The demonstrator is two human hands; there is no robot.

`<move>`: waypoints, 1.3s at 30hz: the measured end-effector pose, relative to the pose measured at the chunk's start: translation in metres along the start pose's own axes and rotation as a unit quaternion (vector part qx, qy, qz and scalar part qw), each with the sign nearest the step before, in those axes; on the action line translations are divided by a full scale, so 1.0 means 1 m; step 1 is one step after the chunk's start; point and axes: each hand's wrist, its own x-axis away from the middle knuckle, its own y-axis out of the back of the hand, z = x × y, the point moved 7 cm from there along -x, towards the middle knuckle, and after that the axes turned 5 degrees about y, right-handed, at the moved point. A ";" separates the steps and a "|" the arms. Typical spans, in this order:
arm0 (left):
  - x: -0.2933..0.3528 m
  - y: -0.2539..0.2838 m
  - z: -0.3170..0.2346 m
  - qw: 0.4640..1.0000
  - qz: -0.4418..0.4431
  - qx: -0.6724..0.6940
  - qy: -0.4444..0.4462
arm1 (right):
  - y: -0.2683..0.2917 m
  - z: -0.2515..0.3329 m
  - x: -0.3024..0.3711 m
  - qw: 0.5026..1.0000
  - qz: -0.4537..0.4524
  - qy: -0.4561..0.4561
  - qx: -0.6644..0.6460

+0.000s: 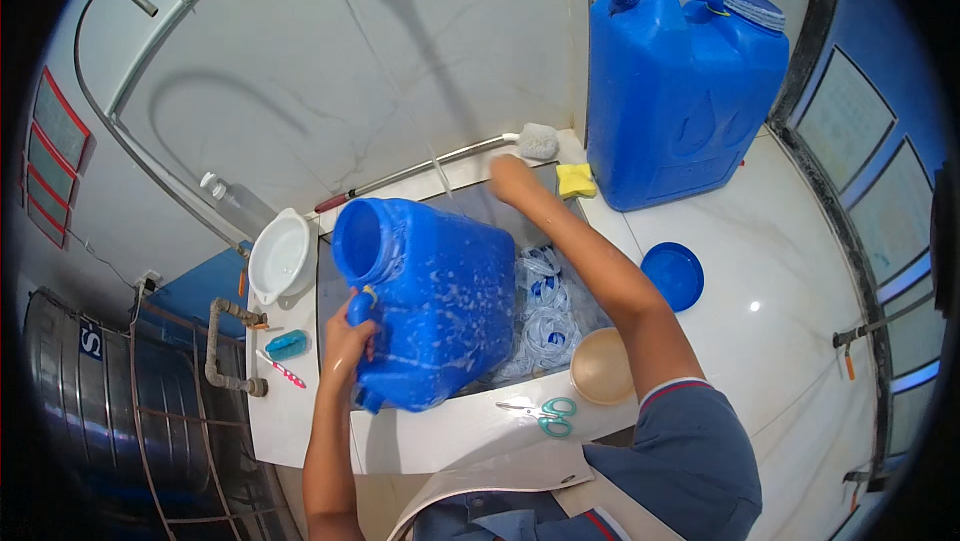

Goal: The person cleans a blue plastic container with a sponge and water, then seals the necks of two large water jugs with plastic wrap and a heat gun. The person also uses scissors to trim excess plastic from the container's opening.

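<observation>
Bright, cool white light fills the scene around the soapy blue container [440, 311], seemingly from above. Behind it, soft grey shadows cross the pale wall [500, 51], including the curved shadow of the tall faucet [148, 5]. Right of the container, one small, hard spot of glare shines on the white counter [770, 371]; left of it, the steel tank [110, 411] has streaky reflections. The container itself looks fairly sharp. Far to its right, framed panels [848, 106] bend with fisheye distortion, their details unreadably soft, and black rounds off the corners.

There are two blue jugs [440, 291] [680, 101], two bowls [281, 254] [605, 368] and one pair of scissors [541, 414].
</observation>
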 end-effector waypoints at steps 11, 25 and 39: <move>-0.045 -0.057 0.033 0.990 0.037 0.116 0.066 | -0.030 0.069 -0.027 0.745 0.156 -0.202 -0.616; -0.050 -0.028 0.052 0.991 0.014 0.116 0.064 | -0.108 0.090 -0.132 0.976 0.160 0.138 -0.061; -0.060 -0.013 0.075 0.988 0.007 0.133 0.078 | -0.098 0.076 -0.058 0.822 0.467 -0.047 -0.322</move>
